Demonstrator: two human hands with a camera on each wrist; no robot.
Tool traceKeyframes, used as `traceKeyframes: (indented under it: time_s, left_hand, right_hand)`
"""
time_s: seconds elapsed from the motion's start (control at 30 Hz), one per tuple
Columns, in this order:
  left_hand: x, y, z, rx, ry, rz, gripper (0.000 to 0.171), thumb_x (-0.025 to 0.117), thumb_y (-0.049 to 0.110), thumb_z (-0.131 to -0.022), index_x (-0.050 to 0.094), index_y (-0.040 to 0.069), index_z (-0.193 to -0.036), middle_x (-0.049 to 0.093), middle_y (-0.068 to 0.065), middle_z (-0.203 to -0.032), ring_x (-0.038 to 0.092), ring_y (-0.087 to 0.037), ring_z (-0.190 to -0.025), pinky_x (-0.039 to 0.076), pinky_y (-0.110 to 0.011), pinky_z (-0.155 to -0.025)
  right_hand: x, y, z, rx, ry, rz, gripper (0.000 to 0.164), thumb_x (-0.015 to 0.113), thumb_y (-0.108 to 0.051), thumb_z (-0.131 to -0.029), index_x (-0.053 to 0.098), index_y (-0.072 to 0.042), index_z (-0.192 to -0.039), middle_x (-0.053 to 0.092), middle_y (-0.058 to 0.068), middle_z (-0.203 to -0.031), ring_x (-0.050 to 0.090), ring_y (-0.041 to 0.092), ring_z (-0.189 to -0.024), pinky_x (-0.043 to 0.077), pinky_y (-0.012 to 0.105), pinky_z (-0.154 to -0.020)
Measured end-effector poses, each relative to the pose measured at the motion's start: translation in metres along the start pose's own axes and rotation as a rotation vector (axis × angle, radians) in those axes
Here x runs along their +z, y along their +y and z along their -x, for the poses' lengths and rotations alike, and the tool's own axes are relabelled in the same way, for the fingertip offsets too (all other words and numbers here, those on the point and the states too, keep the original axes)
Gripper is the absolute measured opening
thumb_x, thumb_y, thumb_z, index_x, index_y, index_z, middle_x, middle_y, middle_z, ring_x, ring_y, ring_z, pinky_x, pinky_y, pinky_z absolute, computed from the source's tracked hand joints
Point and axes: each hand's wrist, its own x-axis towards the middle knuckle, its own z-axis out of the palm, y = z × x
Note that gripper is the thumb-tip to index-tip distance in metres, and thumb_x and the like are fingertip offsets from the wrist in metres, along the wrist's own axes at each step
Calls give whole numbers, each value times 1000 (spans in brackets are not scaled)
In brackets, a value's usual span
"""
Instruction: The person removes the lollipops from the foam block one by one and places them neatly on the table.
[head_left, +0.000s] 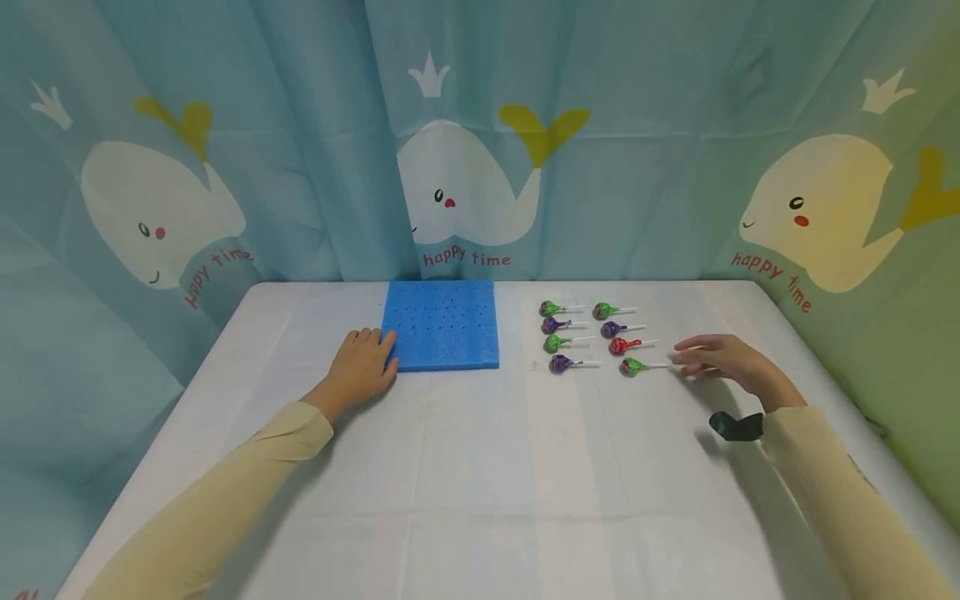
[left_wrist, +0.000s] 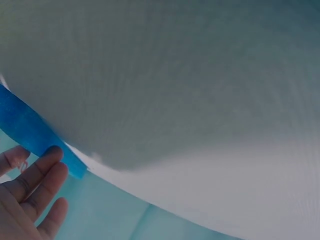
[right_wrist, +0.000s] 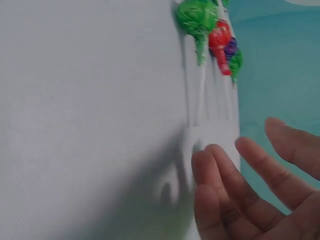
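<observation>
A blue foam block [head_left: 446, 343] dotted with small holes lies at the far middle of the table. My left hand [head_left: 358, 367] rests against its left side, fingers relaxed; in the left wrist view the fingertips touch the foam [left_wrist: 24, 122]. Several wrapped lollipops lie in two columns to the right, sticks pointing right. Among them are a green lollipop [head_left: 632, 367], a red lollipop [head_left: 618, 346] and a purple lollipop [head_left: 559, 363]. My right hand [head_left: 723, 360] hovers just right of the green one's stick, fingers loosely bent, holding nothing. The right wrist view shows this green lollipop [right_wrist: 196, 19] beyond the fingertips.
A white cloth covers the table [head_left: 465, 500]. Behind it hangs a blue-green curtain [head_left: 637, 167] printed with whales, meeting the table's far edge. A dark strap end [head_left: 737, 427] sticks out at the right wrist.
</observation>
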Motion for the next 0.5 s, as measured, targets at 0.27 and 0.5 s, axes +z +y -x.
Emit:
traceKeyframes:
  time_s: [0.27,0.5]
  left_hand:
    - [-4,-5,2,23,-44,-25,38,51,29,-92,51,0,-116,60,-22,-103,57,-36,-98,42,-51,-89]
    - [-17,-5,4,-17,-84,-26,45,53,33,-92,49,1,-125,55,-26,-119,53,-41,-109,40,-54,-94]
  right_hand:
    - [17,-27,11,-220,324,206,48,48,-26,-98,43,6,-132,56,32,-122,67,21,-93,54,31,-78]
    - [63,-85,29,-289,591,363,55,47,-30,-98,34,1,-141,45,29,-136,49,47,-118,39,60,-95]
